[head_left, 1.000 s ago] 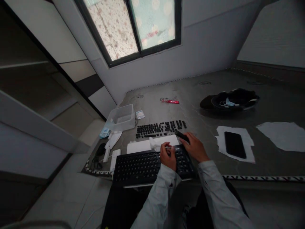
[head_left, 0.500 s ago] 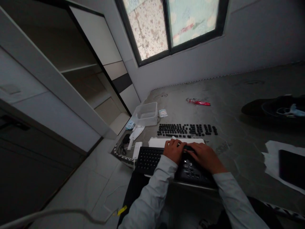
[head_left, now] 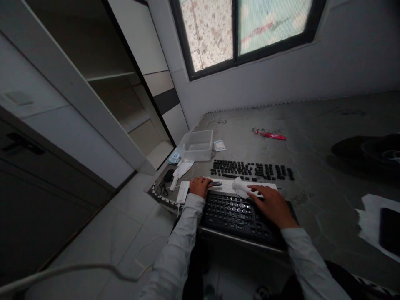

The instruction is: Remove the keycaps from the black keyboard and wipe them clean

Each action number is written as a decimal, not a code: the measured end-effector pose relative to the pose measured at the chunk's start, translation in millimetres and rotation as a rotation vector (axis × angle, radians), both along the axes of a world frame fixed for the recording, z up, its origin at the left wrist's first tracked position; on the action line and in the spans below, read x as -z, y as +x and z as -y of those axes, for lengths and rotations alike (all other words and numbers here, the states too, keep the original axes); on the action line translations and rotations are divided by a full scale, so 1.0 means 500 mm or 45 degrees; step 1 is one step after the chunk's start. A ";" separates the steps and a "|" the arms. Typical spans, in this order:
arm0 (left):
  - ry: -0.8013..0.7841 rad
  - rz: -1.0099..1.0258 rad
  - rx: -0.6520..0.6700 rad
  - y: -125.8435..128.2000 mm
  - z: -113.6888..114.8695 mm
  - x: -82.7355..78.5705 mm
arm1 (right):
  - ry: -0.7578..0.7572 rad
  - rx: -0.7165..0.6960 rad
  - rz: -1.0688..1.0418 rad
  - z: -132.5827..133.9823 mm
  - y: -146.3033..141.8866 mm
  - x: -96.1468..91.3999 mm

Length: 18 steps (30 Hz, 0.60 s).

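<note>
A black keyboard (head_left: 231, 212) with its keycaps off lies in front of me, its bare switches showing. Along its far edge lies a flat white strip (head_left: 228, 186). Over the left end of that strip, my left hand (head_left: 200, 186) has its fingertips closed on a slim, dark metallic tool (head_left: 215, 183), too small to identify. My right hand (head_left: 271, 203) pinches a crumpled white tissue (head_left: 240, 186) above the keyboard's far edge, right of its middle.
Loose black keycaps (head_left: 234, 167) lie in rows behind the strip. A clear plastic bin (head_left: 198, 146), a small packet (head_left: 219, 145) and a red-packaged item (head_left: 271, 134) sit farther back. A mouse (head_left: 169, 175) is at left; a dark phone-like slab (head_left: 390, 231) rests on white paper at right.
My hands have parted from close together over the keyboard. The left moved left to the strip; a white tissue now shows at the right hand. More of the keyboard's switches are uncovered.
</note>
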<state>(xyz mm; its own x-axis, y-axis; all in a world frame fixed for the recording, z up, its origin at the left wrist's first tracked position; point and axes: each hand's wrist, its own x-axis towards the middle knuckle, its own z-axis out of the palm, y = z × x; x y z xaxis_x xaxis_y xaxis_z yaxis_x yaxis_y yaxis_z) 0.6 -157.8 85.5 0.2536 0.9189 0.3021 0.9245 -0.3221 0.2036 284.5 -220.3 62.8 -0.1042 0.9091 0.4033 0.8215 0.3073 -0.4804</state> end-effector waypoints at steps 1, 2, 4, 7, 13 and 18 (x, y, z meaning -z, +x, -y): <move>-0.024 0.002 -0.018 -0.007 -0.009 0.008 | -0.002 0.003 0.000 -0.001 0.000 0.002; -0.050 0.003 -0.025 -0.013 -0.016 0.014 | 0.000 -0.006 -0.001 -0.002 -0.001 0.002; -0.101 -0.001 -0.021 -0.020 -0.026 0.025 | 0.015 -0.046 -0.007 -0.003 -0.006 0.003; -0.161 -0.008 -0.015 -0.020 -0.033 0.031 | 0.016 -0.102 0.000 -0.006 -0.015 0.006; -0.221 -0.004 -0.020 -0.013 -0.033 0.018 | -0.102 -0.093 0.089 -0.010 -0.019 0.023; -0.150 0.064 -0.039 -0.002 -0.018 -0.009 | -0.099 -0.081 0.035 -0.009 -0.015 0.017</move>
<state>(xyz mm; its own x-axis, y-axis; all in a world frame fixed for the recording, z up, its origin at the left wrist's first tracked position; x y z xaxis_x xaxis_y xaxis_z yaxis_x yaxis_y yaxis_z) -0.4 -148.6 90.1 0.2124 0.9559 0.2030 0.9211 -0.2653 0.2851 276.9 -215.7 54.3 -0.1725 0.9289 0.3277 0.8146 0.3216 -0.4826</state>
